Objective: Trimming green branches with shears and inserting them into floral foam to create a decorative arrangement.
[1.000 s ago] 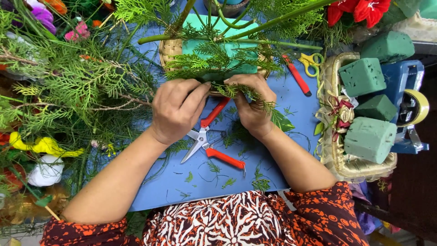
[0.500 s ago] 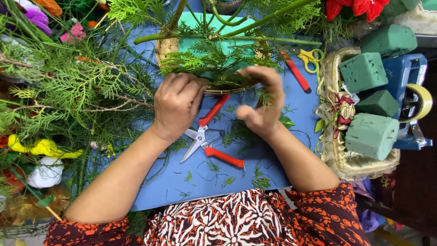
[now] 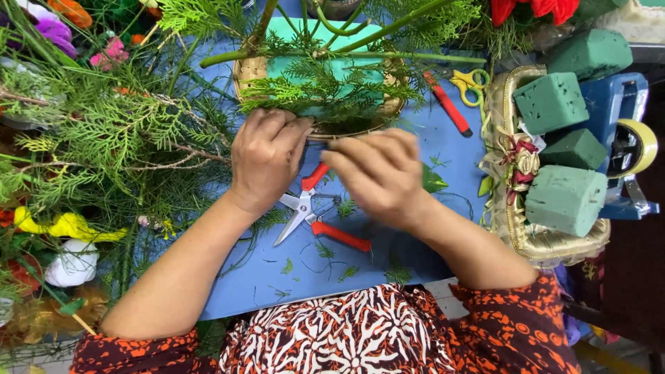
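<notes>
My left hand (image 3: 267,158) is curled at the near rim of a small woven basket (image 3: 247,72), fingers closed on a cedar sprig (image 3: 318,93) that lies across the green foam (image 3: 346,66) inside. My right hand (image 3: 379,174) is blurred, just right of the left hand, its fingers stretched left toward it and almost touching. Whether it holds anything cannot be made out. Red-handled snips (image 3: 305,208) lie open on the blue board (image 3: 388,256), directly under both hands.
A gold basket (image 3: 509,228) on the right holds several green foam blocks (image 3: 564,197). A blue tape dispenser (image 3: 623,138) stands beyond it. A red-handled tool (image 3: 449,105) and yellow scissors (image 3: 472,82) lie beside the small basket. Cedar branches (image 3: 104,131) and artificial flowers (image 3: 62,225) crowd the left.
My right hand has swung left from the basket's right side to meet my left hand. The left hand has stayed at the basket's near rim.
</notes>
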